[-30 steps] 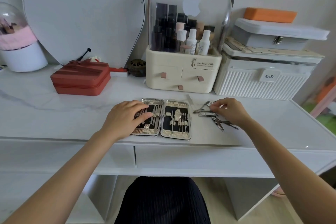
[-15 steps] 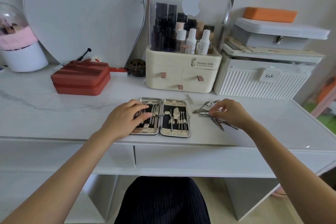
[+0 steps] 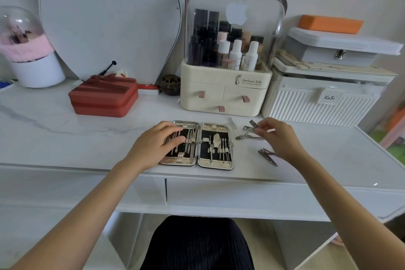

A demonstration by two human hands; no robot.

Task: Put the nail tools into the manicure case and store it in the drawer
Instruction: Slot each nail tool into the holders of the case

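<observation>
Two hands at work over the white tabletop (image 3: 65,138). Left hand (image 3: 153,144) lies flat, fingers spread and holding nothing, on the left half of the manicure case (image 3: 198,144); likely pinning it so the open case does not slide while tools go in. Right hand (image 3: 278,136) pinches a small nail clipper (image 3: 252,126) between thumb and fingertips, lifted just off the surface, to the right of the case; probably bound for an empty loop

Case lies open flat near the front edge, both halves up. Black lining; slim metal tools sit under straps in each half, some slots look free, exact count too small to tell

Loose tools on the tabletop to the right of the case: cuticle nippers (image 3: 245,137) just under the raised clipper, a larger clipper (image 3: 268,156) nearer the front edge, partly hidden by the right wrist, and a pale thin strip (image 3: 232,125) beside the case's top corner, perhaps a file

Drawer (image 3: 241,195) under the tabletop front is shut. Storage step not yet begun

Behind: cosmetics organiser (image 3: 225,94) with bottles under a clear hood, its small drawers closed; red zip case (image 3: 104,96), closed
</observation>
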